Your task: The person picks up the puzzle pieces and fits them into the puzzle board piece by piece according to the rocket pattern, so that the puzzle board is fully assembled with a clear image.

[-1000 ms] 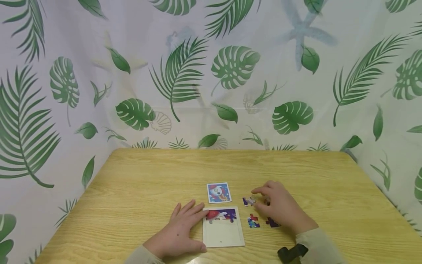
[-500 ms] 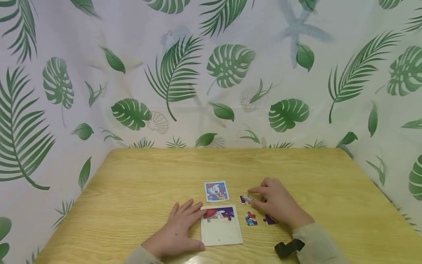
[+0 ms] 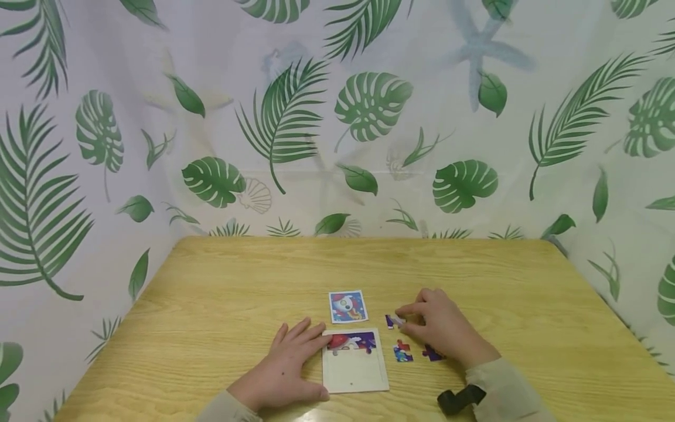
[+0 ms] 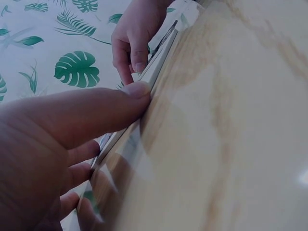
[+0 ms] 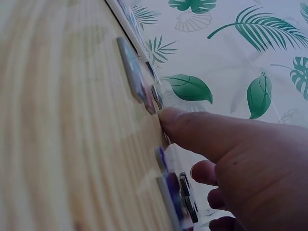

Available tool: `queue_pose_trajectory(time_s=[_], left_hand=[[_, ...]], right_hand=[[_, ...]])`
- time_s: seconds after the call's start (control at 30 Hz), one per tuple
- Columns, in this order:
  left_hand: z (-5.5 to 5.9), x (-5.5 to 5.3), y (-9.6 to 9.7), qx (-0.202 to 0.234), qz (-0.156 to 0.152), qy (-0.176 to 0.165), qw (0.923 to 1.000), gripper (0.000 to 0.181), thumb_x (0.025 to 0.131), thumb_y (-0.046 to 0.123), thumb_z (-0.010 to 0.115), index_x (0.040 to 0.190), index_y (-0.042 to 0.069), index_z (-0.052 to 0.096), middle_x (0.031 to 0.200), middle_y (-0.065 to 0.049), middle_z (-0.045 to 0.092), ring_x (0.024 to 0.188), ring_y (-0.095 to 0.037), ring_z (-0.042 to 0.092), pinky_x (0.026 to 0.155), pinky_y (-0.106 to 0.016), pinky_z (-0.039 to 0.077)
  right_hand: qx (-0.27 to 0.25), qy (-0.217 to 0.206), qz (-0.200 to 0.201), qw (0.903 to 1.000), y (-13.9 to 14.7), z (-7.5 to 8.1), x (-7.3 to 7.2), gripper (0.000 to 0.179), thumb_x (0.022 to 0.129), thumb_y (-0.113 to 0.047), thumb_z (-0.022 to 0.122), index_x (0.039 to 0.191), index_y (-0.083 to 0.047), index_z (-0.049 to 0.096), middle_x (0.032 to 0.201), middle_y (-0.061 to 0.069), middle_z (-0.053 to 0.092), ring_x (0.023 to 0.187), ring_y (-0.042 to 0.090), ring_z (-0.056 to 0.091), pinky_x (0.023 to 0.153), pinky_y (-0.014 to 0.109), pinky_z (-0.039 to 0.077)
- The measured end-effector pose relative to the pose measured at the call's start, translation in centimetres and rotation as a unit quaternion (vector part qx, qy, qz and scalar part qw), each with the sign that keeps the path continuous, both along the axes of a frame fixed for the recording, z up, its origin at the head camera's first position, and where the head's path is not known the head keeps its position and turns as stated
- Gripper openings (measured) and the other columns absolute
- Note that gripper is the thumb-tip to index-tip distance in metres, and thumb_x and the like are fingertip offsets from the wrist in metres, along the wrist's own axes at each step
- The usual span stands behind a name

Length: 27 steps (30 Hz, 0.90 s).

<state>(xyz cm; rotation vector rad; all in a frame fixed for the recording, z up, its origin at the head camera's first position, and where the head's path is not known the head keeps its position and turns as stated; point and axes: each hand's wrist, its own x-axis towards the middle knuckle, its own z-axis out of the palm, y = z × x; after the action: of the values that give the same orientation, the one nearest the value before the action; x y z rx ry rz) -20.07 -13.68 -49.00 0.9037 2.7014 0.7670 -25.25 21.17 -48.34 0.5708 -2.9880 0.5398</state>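
Observation:
My left hand (image 3: 287,369) lies spread at the left edge of a white puzzle tray (image 3: 355,375), fingers and thumb extended. In the left wrist view its thumb (image 4: 137,90) touches the tray's edge. A strip of joined puzzle pieces (image 3: 361,340), red, white and purple, fills the tray's top. Right of the tray, my right hand (image 3: 448,328) pinches a purple and white puzzle piece (image 3: 391,322) between thumb and forefinger, at the table surface. The fingers partly cover this piece. In the right wrist view the thumb (image 5: 173,118) is low by the table.
A small picture card (image 3: 348,306) with a rocket lies behind the tray. A blue and red puzzle piece (image 3: 403,350) lies right of the tray, and a dark purple piece (image 3: 432,353) is partly under the right hand. The wooden table (image 3: 237,281) meets a leaf-print curtain (image 3: 306,117).
My right thumb and forefinger have drawn closer together on the purple and white puzzle piece. The left hand and the tray stay as they were; the head view shifts slightly.

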Motion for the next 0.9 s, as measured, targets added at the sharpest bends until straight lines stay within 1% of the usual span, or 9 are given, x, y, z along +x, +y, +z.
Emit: queue_pose_trajectory(time_s=[0.1,0.23,0.3,0.47,0.53,0.63,0.77,0.9], left_hand=[[0.01,0.23,0.12,-0.005,-0.001,-0.007,1.0,0.094,0.077,0.059,0.077,0.157,0.023,0.041,0.165,0.001,0.027,0.154,-0.031,0.01,0.118,-0.063,-0.004],[0.23,-0.14,0.5,0.002,-0.004,0.013,0.9999,0.095,0.077,0.06,0.077,0.156,0.022,0.042,0.165,0.001,0.028,0.154,-0.03,0.011,0.118,-0.063,-0.003],[0.18,-0.22,0.57,0.004,-0.004,0.016,0.9998,0.095,0.077,0.061,0.076,0.156,0.023,0.042,0.164,0.001,0.029,0.154,-0.03,0.012,0.117,-0.063,-0.003],[-0.42,0.25,0.05,-0.004,0.0,-0.002,1.0,0.094,0.077,0.061,0.076,0.157,0.025,0.041,0.164,0.002,0.028,0.154,-0.032,0.01,0.117,-0.065,-0.004],[-0.37,0.3,-0.11,-0.006,0.0,-0.002,1.0,0.093,0.078,0.06,0.076,0.157,0.026,0.04,0.165,0.002,0.027,0.154,-0.032,0.01,0.117,-0.065,-0.004],[0.0,0.23,-0.14,-0.009,-0.001,0.001,1.0,0.091,0.079,0.059,0.075,0.157,0.028,0.04,0.165,0.004,0.026,0.154,-0.03,0.009,0.118,-0.063,-0.004],[0.27,-0.03,-0.1,-0.008,-0.004,0.004,0.9999,0.089,0.079,0.058,0.076,0.156,0.027,0.042,0.165,0.003,0.027,0.154,-0.031,0.009,0.118,-0.062,-0.004],[0.23,-0.25,-0.06,-0.008,-0.007,0.0,0.9999,0.09,0.08,0.061,0.075,0.156,0.025,0.042,0.165,0.002,0.027,0.154,-0.03,0.009,0.118,-0.062,-0.004]], right_hand=[[-0.001,-0.014,-0.004,0.9999,0.08,0.14,0.16,0.026,0.09,-0.039,0.077,0.113,-0.029,0.079,0.087,-0.008,0.046,0.082,0.016,0.039,0.069,0.034,0.035],[-0.006,0.0,-0.019,0.9998,0.35,0.55,0.01,0.022,0.089,-0.037,0.078,0.109,-0.03,0.079,0.087,-0.007,0.046,0.082,0.017,0.039,0.069,0.035,0.035],[-0.007,0.003,-0.021,0.9998,0.34,0.57,-0.06,0.02,0.089,-0.036,0.078,0.107,-0.03,0.08,0.087,-0.008,0.047,0.082,0.017,0.039,0.069,0.035,0.035],[-0.013,-0.01,-0.005,0.9998,-0.17,-0.04,0.03,0.018,0.089,-0.037,0.078,0.105,-0.03,0.079,0.086,-0.012,0.05,0.083,0.015,0.04,0.071,0.033,0.037],[-0.019,-0.004,-0.005,0.9998,-0.32,-0.17,0.05,0.017,0.088,-0.036,0.078,0.104,-0.029,0.079,0.086,-0.012,0.05,0.083,0.014,0.04,0.072,0.033,0.038],[-0.021,0.009,-0.007,0.9997,-0.43,-0.11,0.01,0.016,0.087,-0.035,0.079,0.102,-0.028,0.079,0.087,-0.012,0.052,0.083,0.014,0.041,0.072,0.033,0.038],[-0.019,0.022,-0.006,0.9996,-0.57,0.12,-0.07,0.015,0.086,-0.034,0.08,0.097,-0.024,0.076,0.085,-0.011,0.052,0.082,0.015,0.041,0.071,0.033,0.037],[-0.027,0.022,-0.009,0.9993,-0.62,0.03,-0.06,0.015,0.085,-0.033,0.08,0.094,-0.022,0.074,0.085,-0.01,0.053,0.082,0.016,0.041,0.071,0.033,0.038]])
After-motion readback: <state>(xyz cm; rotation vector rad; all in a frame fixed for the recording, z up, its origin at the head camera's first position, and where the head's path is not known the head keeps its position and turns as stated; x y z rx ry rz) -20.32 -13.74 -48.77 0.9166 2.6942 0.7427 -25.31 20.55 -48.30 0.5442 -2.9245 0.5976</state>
